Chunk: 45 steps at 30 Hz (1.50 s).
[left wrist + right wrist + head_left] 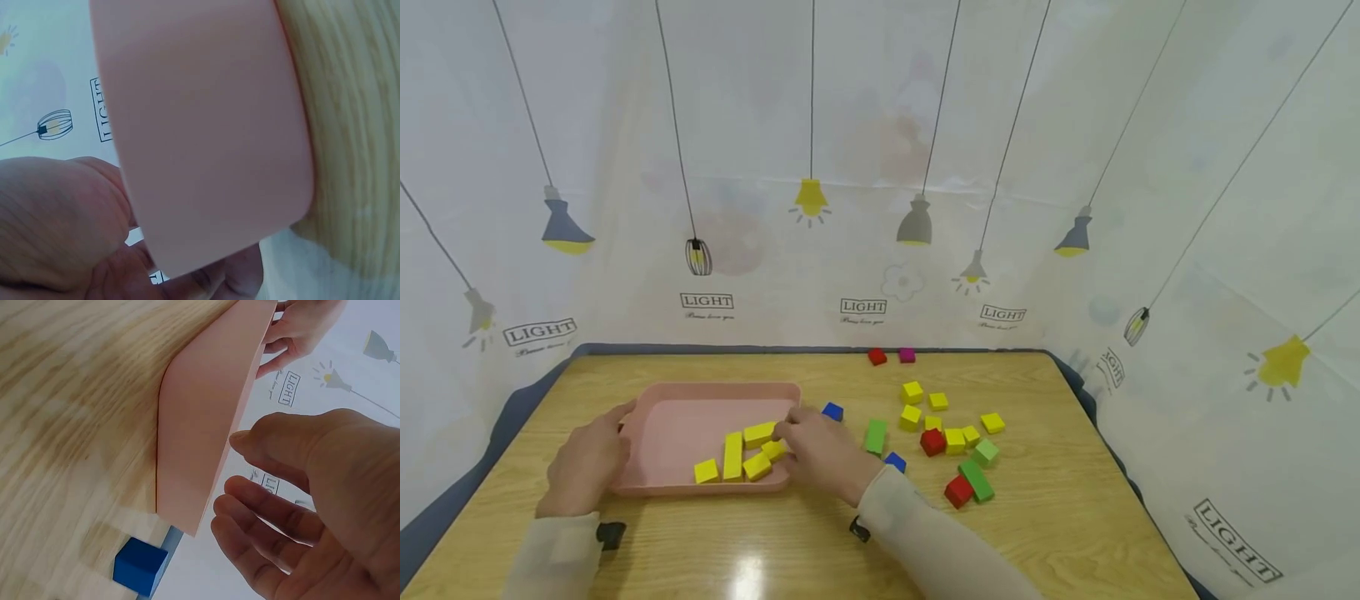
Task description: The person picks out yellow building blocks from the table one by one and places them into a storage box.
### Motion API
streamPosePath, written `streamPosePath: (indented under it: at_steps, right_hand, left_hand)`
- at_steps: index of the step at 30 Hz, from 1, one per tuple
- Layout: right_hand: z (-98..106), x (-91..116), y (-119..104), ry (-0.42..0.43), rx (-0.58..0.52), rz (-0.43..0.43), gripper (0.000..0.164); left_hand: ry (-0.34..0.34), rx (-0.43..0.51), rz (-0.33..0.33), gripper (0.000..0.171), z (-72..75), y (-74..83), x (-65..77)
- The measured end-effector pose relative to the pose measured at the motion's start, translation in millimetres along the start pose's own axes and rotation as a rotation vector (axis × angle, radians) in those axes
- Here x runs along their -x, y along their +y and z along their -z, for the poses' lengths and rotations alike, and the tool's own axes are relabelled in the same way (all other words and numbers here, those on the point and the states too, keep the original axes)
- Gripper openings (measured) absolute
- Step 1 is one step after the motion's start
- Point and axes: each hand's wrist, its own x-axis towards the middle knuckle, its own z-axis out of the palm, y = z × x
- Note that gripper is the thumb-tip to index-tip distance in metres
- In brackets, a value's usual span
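Observation:
A shallow pink tray (681,433) lies at the left of the wooden table, with several yellow blocks (733,457) in its right half. My left hand (587,458) holds the tray's left edge; the left wrist view shows thumb and fingers around its corner. Over the tray's right rim is my right hand (823,450), close to the yellow blocks. In the right wrist view its thumb is right at the rim, and the loosely bent fingers show nothing between them. A blue block (140,565) stands on the table just outside the tray.
Right of the tray lie scattered yellow blocks (910,418), red blocks (933,442) and green blocks (976,481). A magenta block (907,355) is at the table's back edge. A white curtain (865,108) printed with lamps hangs behind and along the sides.

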Motion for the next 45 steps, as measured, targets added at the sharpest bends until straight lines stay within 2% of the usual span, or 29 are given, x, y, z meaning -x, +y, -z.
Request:
streamPosePath:
  at_steps: [8, 17, 23, 30, 40, 45]
  right_hand:
    - [12, 9, 27, 0.048, -0.024, -0.101, 0.038]
    - [28, 31, 76, 0.184, -0.060, -0.141, 0.038]
    - [28, 48, 110, 0.223, -0.122, -0.231, 0.038]
    - [27, 61, 140, 0.216, -0.093, -0.334, 0.041]
    - [23, 68, 155, 0.181, -0.082, -0.330, 0.040]
    - [20, 68, 161, 0.130, -0.097, -0.324, 0.040]
  left_hand:
    - [0.001, 0.014, -0.023, 0.069, 3.7, -1.0, -2.9]
    - [0.011, 0.018, -0.029, 0.070, 5.0, -1.2, -1.5]
    - [0.005, 0.014, -0.021, 0.068, 3.4, -0.8, -0.3]
    - [-0.003, 0.024, -0.008, 0.068, -0.8, -2.4, -0.2]
    - [0.005, 0.015, -0.010, 0.069, -0.3, -8.9, -1.3]
    - [0.012, 0.016, -0.026, 0.068, -1.4, -7.9, -5.2]
